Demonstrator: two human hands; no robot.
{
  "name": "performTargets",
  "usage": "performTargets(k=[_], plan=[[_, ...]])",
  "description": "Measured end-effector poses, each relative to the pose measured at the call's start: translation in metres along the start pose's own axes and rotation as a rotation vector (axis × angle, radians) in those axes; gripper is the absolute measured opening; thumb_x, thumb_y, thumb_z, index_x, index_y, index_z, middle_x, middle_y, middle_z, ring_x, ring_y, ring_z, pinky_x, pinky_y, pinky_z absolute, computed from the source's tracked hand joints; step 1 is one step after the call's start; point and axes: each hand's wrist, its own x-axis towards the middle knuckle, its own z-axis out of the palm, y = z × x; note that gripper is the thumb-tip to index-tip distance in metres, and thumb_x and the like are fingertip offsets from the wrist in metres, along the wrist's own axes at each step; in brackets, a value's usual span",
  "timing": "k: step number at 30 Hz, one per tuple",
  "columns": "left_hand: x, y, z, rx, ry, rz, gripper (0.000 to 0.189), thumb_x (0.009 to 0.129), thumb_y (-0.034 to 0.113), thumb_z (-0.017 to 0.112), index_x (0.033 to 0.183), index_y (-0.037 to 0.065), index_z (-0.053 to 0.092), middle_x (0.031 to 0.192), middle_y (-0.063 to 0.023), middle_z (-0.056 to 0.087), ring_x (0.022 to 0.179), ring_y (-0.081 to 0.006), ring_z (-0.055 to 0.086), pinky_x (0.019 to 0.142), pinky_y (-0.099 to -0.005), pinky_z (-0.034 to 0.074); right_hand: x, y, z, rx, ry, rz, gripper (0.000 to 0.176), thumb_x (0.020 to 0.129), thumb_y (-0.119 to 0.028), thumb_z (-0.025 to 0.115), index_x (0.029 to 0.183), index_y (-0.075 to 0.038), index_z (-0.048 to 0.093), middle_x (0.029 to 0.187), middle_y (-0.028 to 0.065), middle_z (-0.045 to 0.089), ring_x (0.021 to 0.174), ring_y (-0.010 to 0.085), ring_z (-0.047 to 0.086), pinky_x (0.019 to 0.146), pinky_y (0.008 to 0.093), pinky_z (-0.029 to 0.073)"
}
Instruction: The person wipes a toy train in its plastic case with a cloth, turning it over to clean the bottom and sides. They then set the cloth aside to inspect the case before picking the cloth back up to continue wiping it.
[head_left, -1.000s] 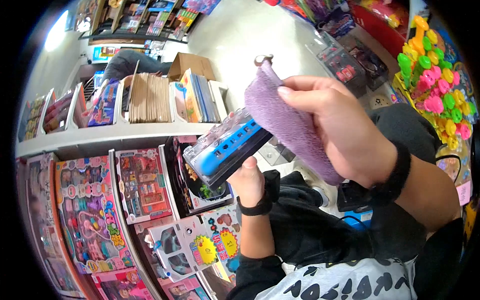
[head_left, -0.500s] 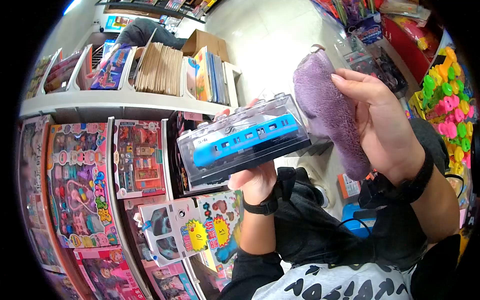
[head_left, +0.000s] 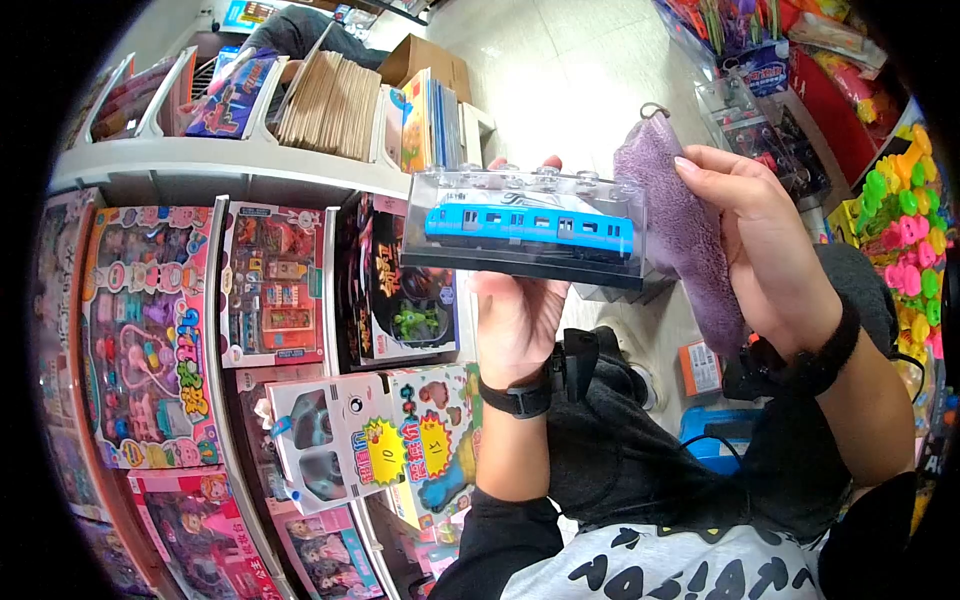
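Observation:
My left hand (head_left: 520, 315) grips a clear display case (head_left: 420, 215) from behind and below, its fingertips showing over the top edge. Inside sits a blue toy train car (head_left: 530, 228) on a black base. My right hand (head_left: 765, 240) pinches a purple plush cloth (head_left: 675, 215) that hangs down, with a small loop at its top. The cloth is right at the case's right end and overlaps it in this view.
Boxed toys (head_left: 150, 340) fill the shelves on the left. Above them runs a white rack (head_left: 230, 165) of books and cards, with a cardboard box (head_left: 425, 65) behind. Colourful plastic toys (head_left: 905, 240) hang at right. A blue container (head_left: 715, 435) and an orange box (head_left: 700, 367) are on the floor.
The display case has turned from a tilt to nearly level, its long side now facing me. The purple cloth has come lower and closer over the case's right end.

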Motion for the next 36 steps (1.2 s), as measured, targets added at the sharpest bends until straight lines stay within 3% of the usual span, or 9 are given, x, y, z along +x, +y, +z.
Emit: performTargets(k=[5, 7, 11, 16, 22, 27, 30, 34, 36], plan=[[-0.004, -0.002, -0.006, -0.163, 0.062, -0.016, 0.089, 0.070, 0.054, 0.065, 0.140, 0.013, 0.029, 0.136, -0.0115, 0.042, 0.122, -0.0273, 0.045, 0.099, -0.0467, 0.042, 0.002, 0.004, -0.001, -0.015, -0.004, -0.001, 0.022, 0.088, -0.010, 0.050, 0.099, 0.005, 0.060, 0.088, 0.0098, 0.066, 0.073, 0.0121, 0.063, 0.069, 0.0218, 0.049], [-0.005, -0.002, -0.011, -0.211, 0.244, -0.056, 0.067, 0.082, 0.053, 0.059, 0.131, 0.011, 0.044, 0.129, -0.0089, 0.051, 0.117, -0.0256, 0.049, 0.098, -0.0457, 0.042, 0.002, 0.004, -0.002, -0.027, -0.005, -0.005, 0.022, 0.088, -0.010, 0.050, 0.100, 0.005, 0.060, 0.088, 0.0097, 0.066, 0.073, 0.0120, 0.063, 0.069, 0.0218, 0.049], [-0.001, 0.002, -0.007, -0.354, 0.330, -0.101, 0.044, 0.093, 0.041, 0.048, 0.124, 0.009, 0.047, 0.120, -0.0050, 0.056, 0.109, -0.0219, 0.053, 0.096, -0.0407, 0.040, 0.001, 0.005, 0.001, -0.032, -0.007, 0.015, 0.022, 0.088, -0.010, 0.050, 0.101, 0.005, 0.060, 0.088, 0.0094, 0.065, 0.073, 0.0119, 0.063, 0.069, 0.0219, 0.050], [0.004, -0.002, 0.007, -0.302, 0.468, -0.081, 0.049, 0.092, 0.046, 0.048, 0.125, 0.010, 0.050, 0.121, -0.0084, 0.056, 0.110, -0.0240, 0.053, 0.098, -0.0410, 0.039, -0.003, 0.008, 0.006, -0.022, -0.036, 0.039, 0.023, 0.089, -0.011, 0.049, 0.101, 0.005, 0.060, 0.087, 0.0092, 0.066, 0.072, 0.0114, 0.063, 0.068, 0.0213, 0.049], [0.007, -0.013, -0.003, -0.204, 0.395, -0.158, 0.067, 0.091, 0.057, 0.041, 0.130, 0.002, 0.043, 0.122, -0.0120, 0.054, 0.104, -0.0243, 0.055, 0.085, -0.0436, 0.047, -0.003, 0.012, 0.003, -0.010, -0.054, 0.041, 0.022, 0.090, -0.010, 0.048, 0.101, 0.005, 0.060, 0.087, 0.0082, 0.065, 0.071, 0.0099, 0.062, 0.066, 0.0202, 0.048], [0.004, -0.016, 0.017, -0.037, 0.333, -0.223, 0.072, 0.090, 0.062, 0.037, 0.129, 0.002, 0.044, 0.119, -0.0093, 0.055, 0.110, -0.0201, 0.053, 0.094, -0.0322, 0.043, -0.002, 0.021, -0.002, -0.043, -0.167, 0.069, 0.021, 0.091, -0.009, 0.050, 0.104, 0.005, 0.058, 0.092, 0.0090, 0.065, 0.079, 0.0105, 0.063, 0.075, 0.0220, 0.050], [0.006, -0.019, 0.015, 0.146, 0.270, -0.215, 0.069, 0.090, 0.061, 0.036, 0.128, 0.004, 0.045, 0.120, -0.0095, 0.054, 0.110, -0.0202, 0.053, 0.095, -0.0331, 0.043, -0.002, 0.025, -0.002, 0.003, -0.110, 0.045, 0.020, 0.090, -0.009, 0.049, 0.102, 0.004, 0.058, 0.091, 0.0087, 0.065, 0.079, 0.0108, 0.063, 0.075, 0.0224, 0.050], [0.006, -0.022, 0.015, 0.112, 0.237, -0.324, 0.057, 0.094, 0.055, 0.034, 0.120, 0.007, 0.050, 0.104, -0.0059, 0.061, 0.092, -0.0176, 0.060, 0.082, -0.0310, 0.050, -0.002, 0.023, -0.005, 0.015, -0.042, 0.049, 0.019, 0.090, -0.008, 0.049, 0.103, 0.004, 0.057, 0.092, 0.0088, 0.064, 0.079, 0.0117, 0.063, 0.075, 0.0230, 0.050], [0.001, -0.020, 0.029, 0.248, 0.248, -0.279, 0.049, 0.096, 0.047, 0.036, 0.109, 0.004, 0.054, 0.093, -0.0067, 0.063, 0.076, -0.0144, 0.062, 0.065, -0.0277, 0.052, -0.002, 0.021, -0.005, 0.037, -0.018, 0.038, 0.020, 0.090, -0.008, 0.049, 0.104, 0.004, 0.057, 0.092, 0.0089, 0.064, 0.080, 0.0123, 0.063, 0.075, 0.0233, 0.050]])
